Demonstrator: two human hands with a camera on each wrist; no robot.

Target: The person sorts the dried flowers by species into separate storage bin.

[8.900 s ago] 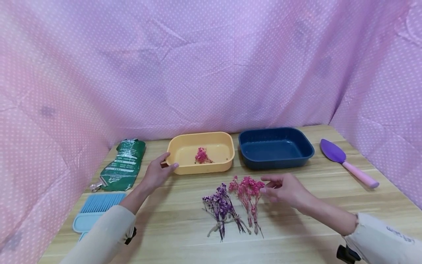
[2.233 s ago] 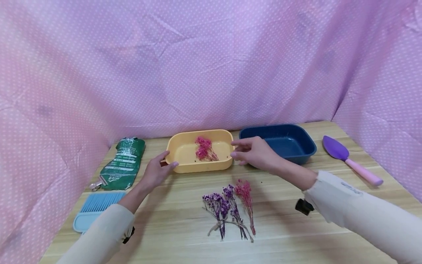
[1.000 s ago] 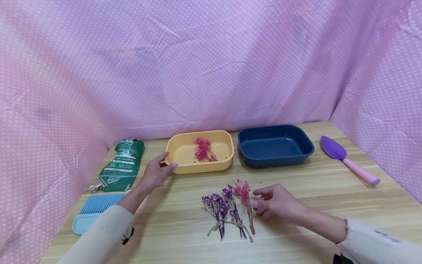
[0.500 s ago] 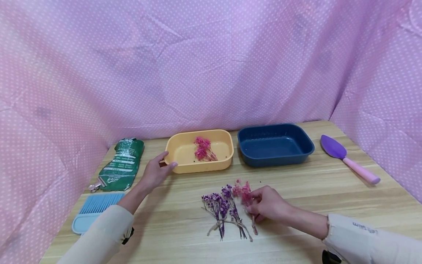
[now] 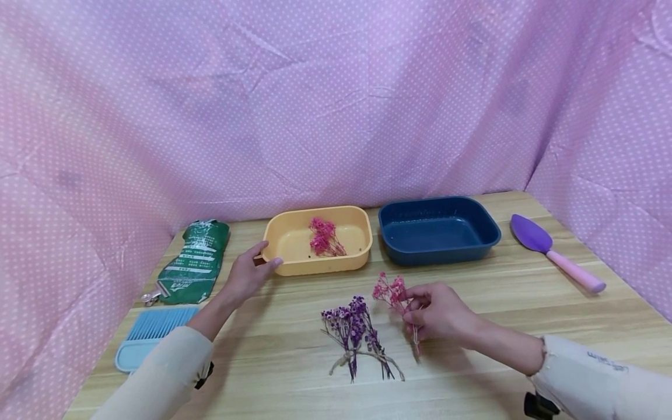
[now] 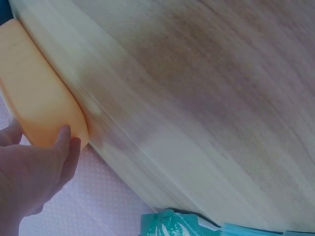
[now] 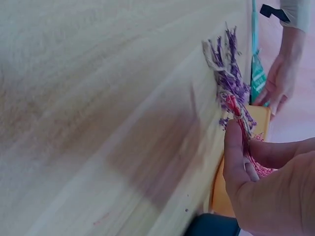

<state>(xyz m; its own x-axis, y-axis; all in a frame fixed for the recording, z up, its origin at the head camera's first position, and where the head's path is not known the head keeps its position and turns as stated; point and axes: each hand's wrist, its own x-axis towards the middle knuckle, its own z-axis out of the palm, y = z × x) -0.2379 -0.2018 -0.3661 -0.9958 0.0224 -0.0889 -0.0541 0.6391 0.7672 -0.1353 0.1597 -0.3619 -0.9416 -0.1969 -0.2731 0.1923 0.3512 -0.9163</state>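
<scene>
Right hand point(image 5: 441, 312): thumb and fingertips pinch the stems of a pink dried-flower sprig point(image 5: 391, 290), which seems clear of the table point(image 5: 294, 379), judging by its separate shadow in the right wrist view.
Pink sprig: its long axis runs aslant, blossoms pointing ahead and left of the right hand, tied stem ends back toward the person.
Yellow tray point(image 5: 325, 268): ahead and to the left of the right hand, apart from it, its long side crosswise; more pink flowers point(image 5: 324, 238) lie inside.
Left hand point(image 5: 249, 274): grips the tray's left end, well apart from the sprig; the right hand is nearer.
Purple dried flowers point(image 5: 346, 321): just left of the right hand.
Navy tray point(image 5: 441, 256): straight ahead of it.
</scene>
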